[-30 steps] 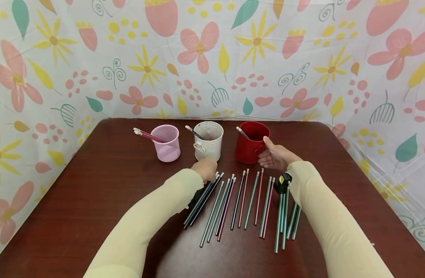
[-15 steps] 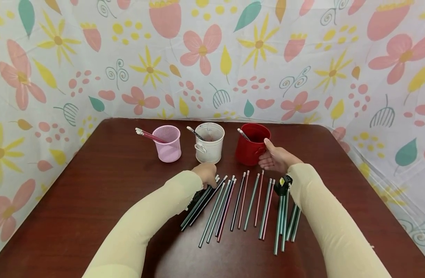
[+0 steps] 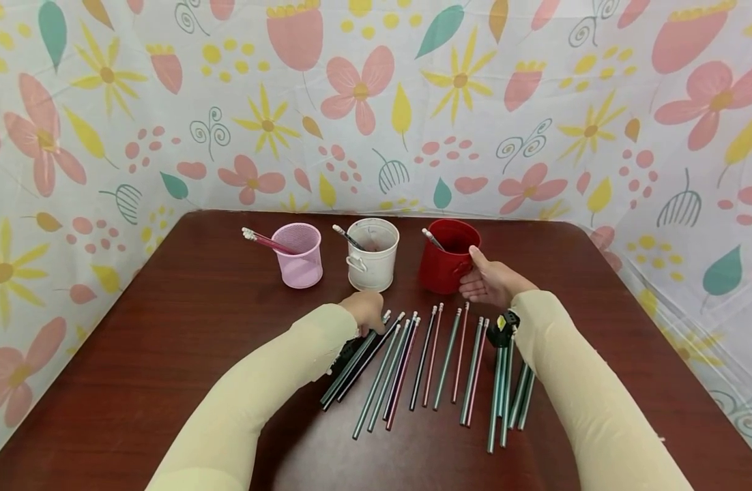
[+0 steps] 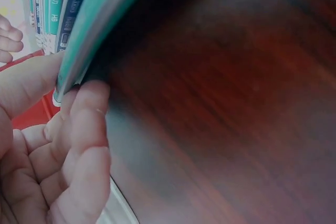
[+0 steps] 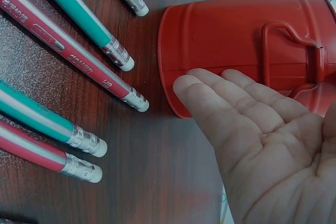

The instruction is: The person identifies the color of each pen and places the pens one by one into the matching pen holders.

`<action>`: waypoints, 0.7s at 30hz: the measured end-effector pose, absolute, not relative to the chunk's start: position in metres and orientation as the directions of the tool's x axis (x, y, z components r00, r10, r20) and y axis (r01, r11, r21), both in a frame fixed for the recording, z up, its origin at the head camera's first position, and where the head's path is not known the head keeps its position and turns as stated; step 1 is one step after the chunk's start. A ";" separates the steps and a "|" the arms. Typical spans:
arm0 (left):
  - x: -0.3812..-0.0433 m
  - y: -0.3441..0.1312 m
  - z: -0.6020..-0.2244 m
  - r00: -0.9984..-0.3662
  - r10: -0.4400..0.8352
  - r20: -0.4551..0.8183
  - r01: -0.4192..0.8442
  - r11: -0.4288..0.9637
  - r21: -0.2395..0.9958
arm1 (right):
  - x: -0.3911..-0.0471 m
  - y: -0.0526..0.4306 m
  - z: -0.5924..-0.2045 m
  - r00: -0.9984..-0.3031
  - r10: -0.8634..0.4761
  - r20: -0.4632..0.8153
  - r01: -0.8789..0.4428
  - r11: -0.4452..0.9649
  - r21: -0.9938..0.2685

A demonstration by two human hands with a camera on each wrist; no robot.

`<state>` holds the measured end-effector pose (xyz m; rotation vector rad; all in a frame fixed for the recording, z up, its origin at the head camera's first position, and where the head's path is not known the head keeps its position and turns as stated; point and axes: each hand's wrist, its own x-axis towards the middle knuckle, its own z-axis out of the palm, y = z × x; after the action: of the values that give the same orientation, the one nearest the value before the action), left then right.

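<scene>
My left hand (image 3: 366,310) is at the eraser ends of the leftmost pencils on the table. In the left wrist view its thumb and fingers pinch a green pencil (image 4: 100,24) near the eraser end, beside a dark blue pencil (image 4: 74,9). My right hand (image 3: 491,278) is at the right side of a red metal bucket (image 3: 440,267), thumb at the rim. Seen from the right wrist, its fingers lie straight along the bucket's wall, below the wire handle (image 5: 266,51). One pencil (image 3: 432,238) leans inside this bucket.
Left of the red bucket stand a white bucket (image 3: 376,269) with a dark pencil and a pink mesh cup (image 3: 302,269) with red pencils. Several green, red and dark pencils (image 3: 447,361) fan across the brown table (image 3: 185,327). A flowered cloth (image 3: 351,164) hangs behind.
My left hand has moved slightly down and closed on the green pencil, whose lower end shifted a little left. My right hand stays at the red bucket. The head view has tilted slightly.
</scene>
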<state>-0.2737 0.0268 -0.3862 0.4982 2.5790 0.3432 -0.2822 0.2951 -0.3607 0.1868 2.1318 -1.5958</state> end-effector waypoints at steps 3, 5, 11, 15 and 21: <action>-0.273 0.024 -0.383 -0.809 0.417 -0.415 0.282 0.893 0.350 | -0.282 0.295 -0.361 -0.881 -0.167 -0.442 0.379 0.311 -0.872; -0.273 0.022 -0.379 -0.810 0.425 -0.404 0.280 0.886 0.371 | -0.282 0.295 -0.362 -0.881 -0.170 -0.442 0.377 0.310 -0.872; -0.278 0.017 -0.367 -0.828 0.450 -0.335 0.248 0.829 0.502 | -0.282 0.295 -0.362 -0.881 -0.175 -0.439 0.374 0.310 -0.874; -0.277 0.014 -0.357 -0.835 0.475 -0.276 0.266 0.789 0.553 | -0.283 0.297 -0.362 -0.880 -0.169 -0.444 0.383 0.300 -0.874; -0.272 0.008 -0.338 -0.842 0.473 -0.259 0.199 0.719 0.666 | -0.283 0.297 -0.363 -0.882 -0.174 -0.437 0.377 0.295 -0.878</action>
<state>-0.2718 0.0081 -0.3384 0.5170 2.5096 0.9047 -0.2830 0.2972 -0.3627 0.1804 2.1150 -1.6206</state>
